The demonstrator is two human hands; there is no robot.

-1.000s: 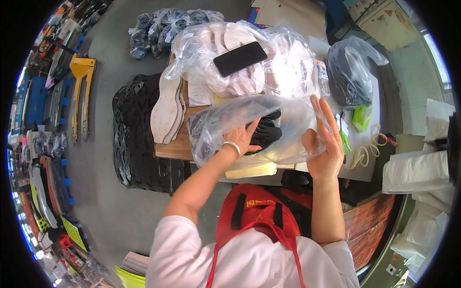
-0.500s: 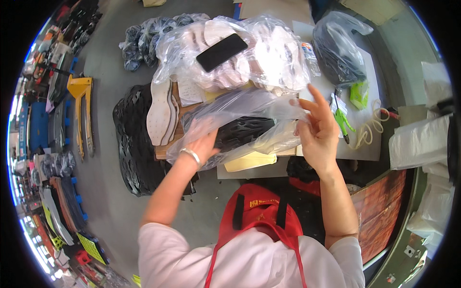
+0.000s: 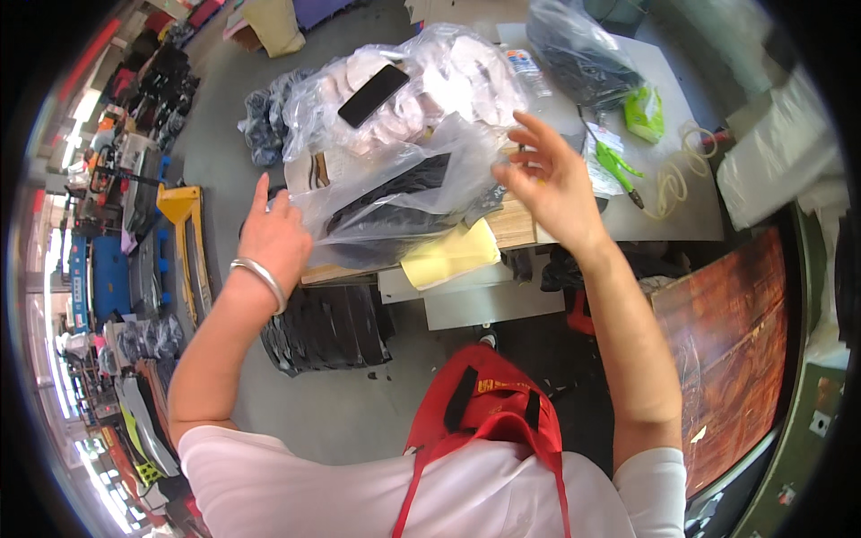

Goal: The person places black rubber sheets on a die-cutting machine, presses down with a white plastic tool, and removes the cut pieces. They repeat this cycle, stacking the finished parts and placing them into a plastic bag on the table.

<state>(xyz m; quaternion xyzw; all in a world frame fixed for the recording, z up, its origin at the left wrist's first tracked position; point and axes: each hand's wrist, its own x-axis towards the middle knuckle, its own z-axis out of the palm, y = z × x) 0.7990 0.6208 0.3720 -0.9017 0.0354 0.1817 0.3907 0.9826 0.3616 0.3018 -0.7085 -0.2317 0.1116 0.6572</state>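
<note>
A clear plastic bag (image 3: 377,235) with dark flat pieces (image 3: 395,190) inside lies at the front of a wooden-topped table. My left hand (image 3: 273,238), with a silver bangle on the wrist, is at the bag's left end, fingers extended. Over the bag's right end is my right hand (image 3: 554,184), its fingers bent and spread apart; nothing clear shows in its grasp. A yellow paper sheet (image 3: 451,255) hangs over the front edge below the bag. Behind it, large clear bags of pale shaped pieces (image 3: 466,81) carry a black phone (image 3: 374,96).
On the right stand a dark-filled bag (image 3: 583,67), a water bottle (image 3: 527,73), a green packet (image 3: 644,115), green-handled snips (image 3: 614,163) and a coiled hose (image 3: 674,184). Black sheets (image 3: 323,330) are stacked below the table's front left. A yellow pallet truck (image 3: 184,215) is farther left.
My left hand has come out of the bag and moved left to its end. The right hand has shifted slightly left and up. The view has shifted, and the yellow sheet shows more.
</note>
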